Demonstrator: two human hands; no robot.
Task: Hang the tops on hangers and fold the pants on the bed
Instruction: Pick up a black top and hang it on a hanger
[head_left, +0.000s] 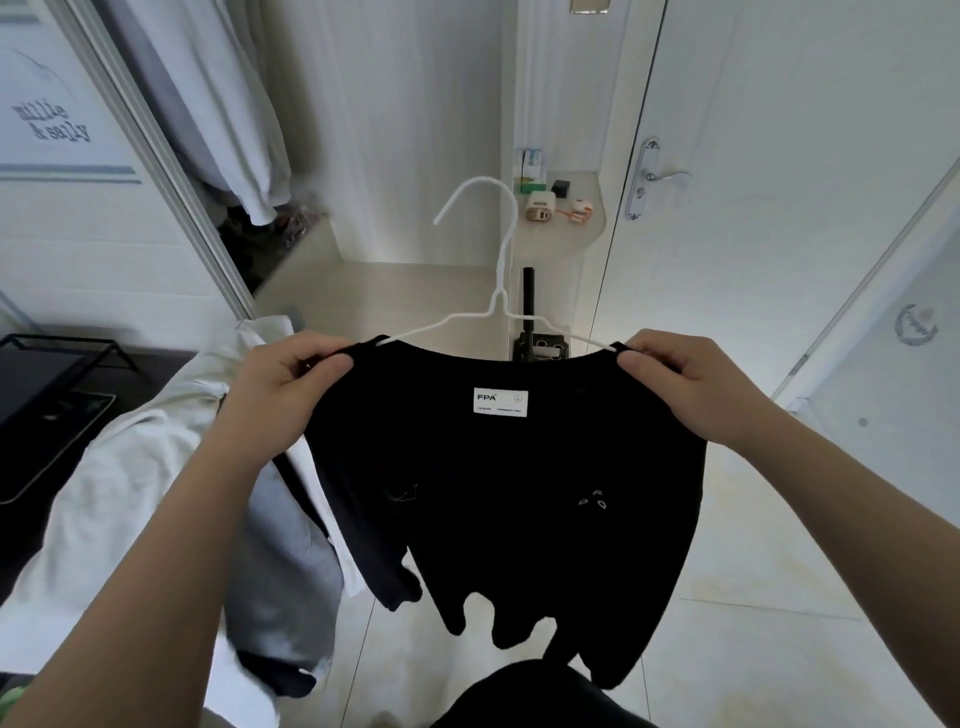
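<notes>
Seen from a head-worn camera looking down, two bare forearms reach forward. At the centre hangs a black short-sleeved fabric top (498, 493), held up in the air. A small white rectangular label (500, 401) shows just below its collar.

A thin white wire hanger (500, 291) sits in the neck opening. Its two arms disappear under the cloth at the shoulders, and its hook rises toward 12 o'clock, curling left.

The left hand (280, 379), at 9 o'clock of the top, pinches the left shoulder between curled fingers and thumb, just where the hanger arm enters the fabric. The right hand (680, 379), at 3 o'clock, pinches the right shoulder the same way. The body and sleeves of the top droop freely toward 6 o'clock.

At 8 o'clock is the edge of a bed with rumpled white bedding (104, 493). A pale grey garment (280, 561) drapes over its side, just beside the hanging top. At 11 o'clock an open wardrobe holds pale hanging garments (208, 104).

At 1 o'clock a small white corner shelf (582, 228) carries several objects too small to identify. At 2 o'clock stands a closed white door (753, 104) with a silver lever handle (660, 176). Pale glossy floor tiles (779, 571) fill the area at 4 o'clock.
</notes>
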